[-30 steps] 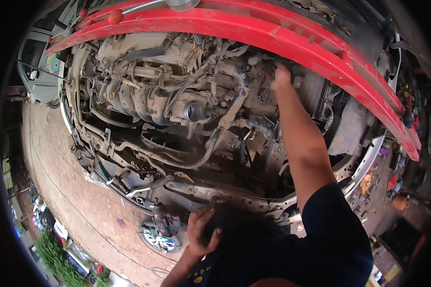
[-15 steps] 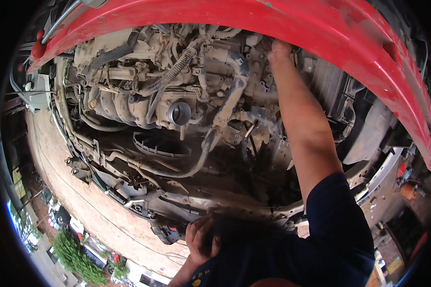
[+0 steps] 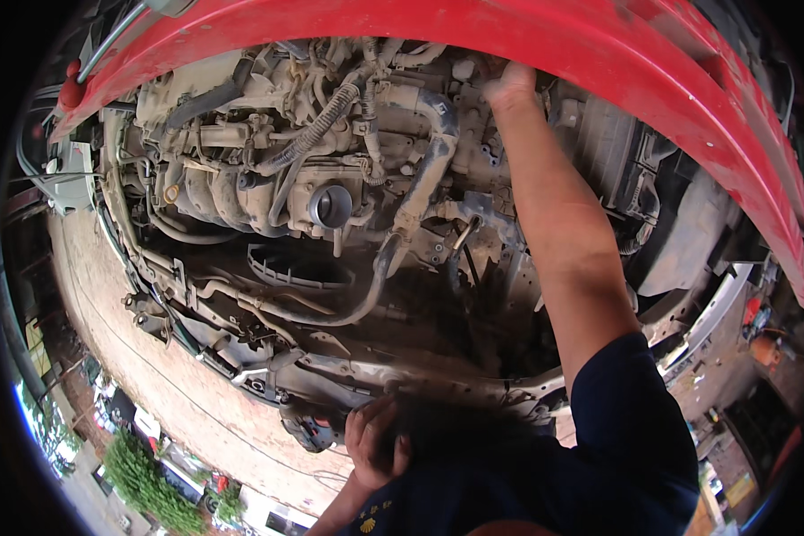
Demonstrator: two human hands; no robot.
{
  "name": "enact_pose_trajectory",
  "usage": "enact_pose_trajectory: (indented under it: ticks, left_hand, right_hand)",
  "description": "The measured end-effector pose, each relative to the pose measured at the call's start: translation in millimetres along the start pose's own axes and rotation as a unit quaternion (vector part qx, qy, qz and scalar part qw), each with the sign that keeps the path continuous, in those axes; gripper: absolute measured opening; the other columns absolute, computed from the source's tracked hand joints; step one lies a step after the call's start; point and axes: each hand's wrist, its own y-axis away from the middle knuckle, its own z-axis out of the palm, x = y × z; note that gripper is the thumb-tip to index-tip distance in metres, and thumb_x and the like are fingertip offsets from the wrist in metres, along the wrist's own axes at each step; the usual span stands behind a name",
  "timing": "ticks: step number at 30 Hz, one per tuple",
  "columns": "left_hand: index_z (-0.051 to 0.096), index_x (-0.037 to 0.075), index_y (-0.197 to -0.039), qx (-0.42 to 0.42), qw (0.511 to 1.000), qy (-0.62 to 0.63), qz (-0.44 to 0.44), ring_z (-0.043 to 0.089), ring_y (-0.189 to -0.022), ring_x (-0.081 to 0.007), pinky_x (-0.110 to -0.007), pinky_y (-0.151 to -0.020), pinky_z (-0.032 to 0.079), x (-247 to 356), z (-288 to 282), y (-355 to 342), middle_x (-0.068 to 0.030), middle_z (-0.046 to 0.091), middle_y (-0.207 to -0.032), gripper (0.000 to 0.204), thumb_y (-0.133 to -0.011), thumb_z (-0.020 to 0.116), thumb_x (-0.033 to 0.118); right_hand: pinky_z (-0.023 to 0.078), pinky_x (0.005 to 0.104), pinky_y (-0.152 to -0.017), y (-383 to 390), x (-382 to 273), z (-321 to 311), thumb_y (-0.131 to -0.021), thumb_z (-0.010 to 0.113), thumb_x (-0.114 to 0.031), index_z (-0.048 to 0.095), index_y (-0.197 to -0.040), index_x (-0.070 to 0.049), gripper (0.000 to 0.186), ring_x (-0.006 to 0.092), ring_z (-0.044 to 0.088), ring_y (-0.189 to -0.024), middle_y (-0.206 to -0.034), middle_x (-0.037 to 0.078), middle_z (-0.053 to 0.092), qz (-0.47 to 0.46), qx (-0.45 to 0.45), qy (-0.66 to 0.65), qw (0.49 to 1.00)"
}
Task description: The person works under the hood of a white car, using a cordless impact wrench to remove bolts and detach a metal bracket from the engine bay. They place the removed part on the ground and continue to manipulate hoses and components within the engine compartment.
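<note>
My right arm stretches forward over the open engine bay. At its end, my right hand (image 3: 512, 85) is deep among the engine parts, just under the edge of the red hood (image 3: 402, 20). Its fingers are hidden and smeared, so their grip does not show. Near the front edge of the bay, my left hand (image 3: 375, 439) is curled with the fingers bent; what lies within it is dark and unclear. Just left of it sits a dark tool-like object with a red part (image 3: 311, 429). The dusty engine (image 3: 232, 192) has an open round throttle inlet (image 3: 332, 207).
A bent coolant hose (image 3: 431, 170) crosses the bay, left of my right forearm. Ribbed wiring conduit (image 3: 317, 134) runs over the engine. The front crossmember (image 3: 438, 380) borders the near side. Pale ground (image 3: 179, 366) and a green bush (image 3: 143, 478) show at left.
My right hand has shifted slightly left and farther under the hood. The left hand stays curled in nearly the same place. The whole view has moved a little.
</note>
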Motion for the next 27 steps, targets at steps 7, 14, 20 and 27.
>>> enact_pose_trajectory:
  ticks: [7, 14, 20, 27]
  left_hand:
    - [0.062, -0.003, -0.12, 0.006, 1.0, 0.009, 0.004, 0.064, -0.102, -0.0371, -0.044, -0.089, 0.049, 4.5, -2.7, -2.6, -0.0215, 0.065, -0.121, 0.044, -0.083, 0.065, 0.02]
    - [0.062, -0.002, -0.122, 0.028, 0.999, 0.012, 0.011, 0.063, -0.104, -0.0371, -0.044, -0.091, 0.048, 2.7, -3.0, 4.1, -0.0213, 0.065, -0.122, 0.044, -0.083, 0.066, 0.019]
    - [0.061, -0.002, -0.123, 0.05, 0.997, 0.013, 0.055, 0.062, -0.107, -0.0377, -0.044, -0.093, 0.047, 3.0, -1.7, 5.0, -0.0209, 0.064, -0.122, 0.041, -0.086, 0.064, 0.015]
    - [0.061, -0.002, -0.123, 0.094, 0.991, 0.048, 0.087, 0.061, -0.112, -0.0391, -0.044, -0.098, 0.047, -1.5, 4.1, 10.8, -0.0214, 0.064, -0.124, 0.038, -0.089, 0.063, 0.015]
  right_hand:
    - [0.052, 0.0374, -0.078, -7.1, 0.9, -14.0, -0.098, 0.056, -0.016, 0.067, -0.101, -0.012, 0.012, 0.0192, 0.063, -0.083, -0.09, 0.003, 0.068, 0.025, 0.056, 0.115, 0.992]
    - [0.044, 0.0322, -0.069, 48.1, 1.7, -7.9, -0.096, 0.057, -0.013, 0.068, -0.104, -0.01, 0.014, 0.0174, 0.061, -0.079, -0.096, 0.002, 0.07, 0.069, 0.126, 0.21, 0.967]
    - [0.048, 0.0339, -0.08, 126.4, -12.5, -49.5, -0.099, 0.057, -0.018, 0.064, -0.107, -0.009, 0.014, 0.0183, 0.063, -0.086, -0.095, 0.004, 0.068, 0.145, 0.099, 0.274, 0.945]
    - [0.051, 0.0316, -0.082, 348.6, -93.5, -47.7, -0.099, 0.059, -0.015, 0.059, -0.126, -0.004, 0.029, 0.017, 0.068, -0.092, -0.109, 0.009, 0.072, 0.078, -0.094, 0.365, 0.923]
